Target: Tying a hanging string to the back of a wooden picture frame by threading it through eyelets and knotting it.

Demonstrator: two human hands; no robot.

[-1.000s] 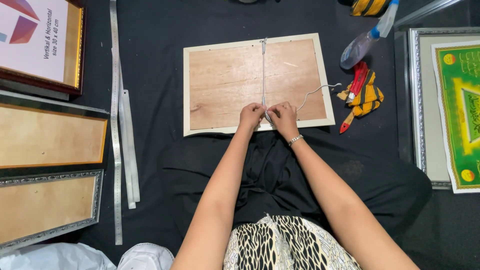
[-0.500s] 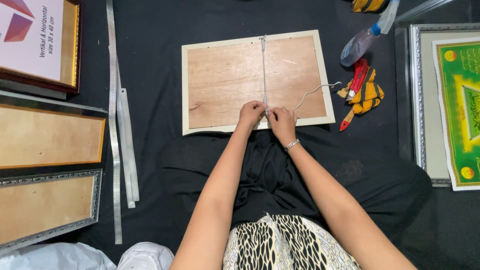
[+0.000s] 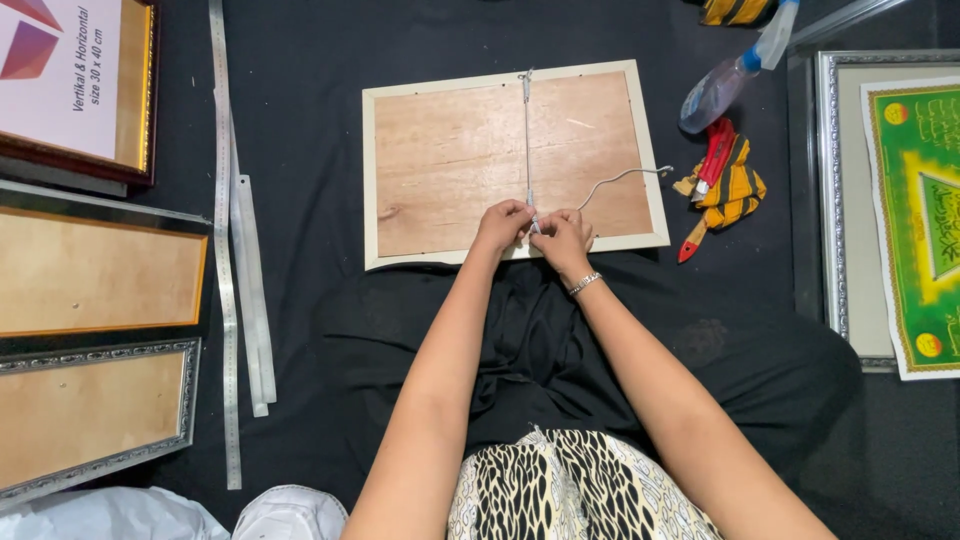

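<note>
Two hands are meeting at the near edge of the face-down picture frame (image 3: 450,160): left hand (image 3: 503,224) and right hand (image 3: 563,238) are both pinching the white cord (image 3: 527,140) running across its wooden back.

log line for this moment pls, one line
left hand: pinching cord | right hand: pinching cord at lower edge | frame back: face-down on black cloth | spray bottle: right, untouched
</note>
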